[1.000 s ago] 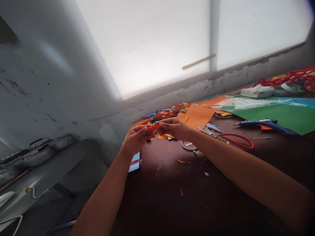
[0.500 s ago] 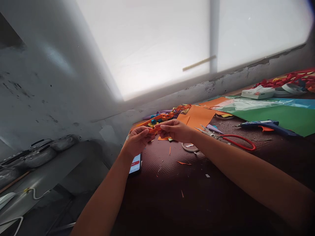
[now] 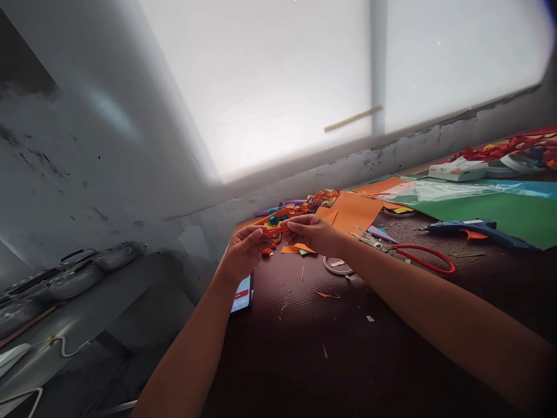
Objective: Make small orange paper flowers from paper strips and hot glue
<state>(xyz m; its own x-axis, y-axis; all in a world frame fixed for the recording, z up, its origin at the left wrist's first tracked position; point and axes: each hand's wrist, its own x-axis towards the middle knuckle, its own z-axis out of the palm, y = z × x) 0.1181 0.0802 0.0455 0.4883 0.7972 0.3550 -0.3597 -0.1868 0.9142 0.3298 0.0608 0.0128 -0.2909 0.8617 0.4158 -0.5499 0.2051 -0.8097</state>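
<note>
My left hand (image 3: 244, 251) and my right hand (image 3: 312, 232) meet above the far left part of a dark brown table (image 3: 391, 325). Both pinch a narrow orange paper strip (image 3: 275, 229) between fingertips, the left at one end, the right at the other. Just behind the strip lies a heap of small coloured paper pieces (image 3: 289, 210). An orange paper scrap (image 3: 296, 249) lies on the table under my right hand.
Red-handled scissors (image 3: 411, 256) lie right of my right hand, beside a blue glue gun (image 3: 467, 227). Orange (image 3: 352, 208) and green (image 3: 487, 206) paper sheets lie behind them. A phone (image 3: 242, 294) lies at the table's left edge, a round tape roll (image 3: 337, 265) near my right wrist.
Both hands stay pinched on the strip and shift slightly down and right in view. The orange scrap under my right hand now shows more.
</note>
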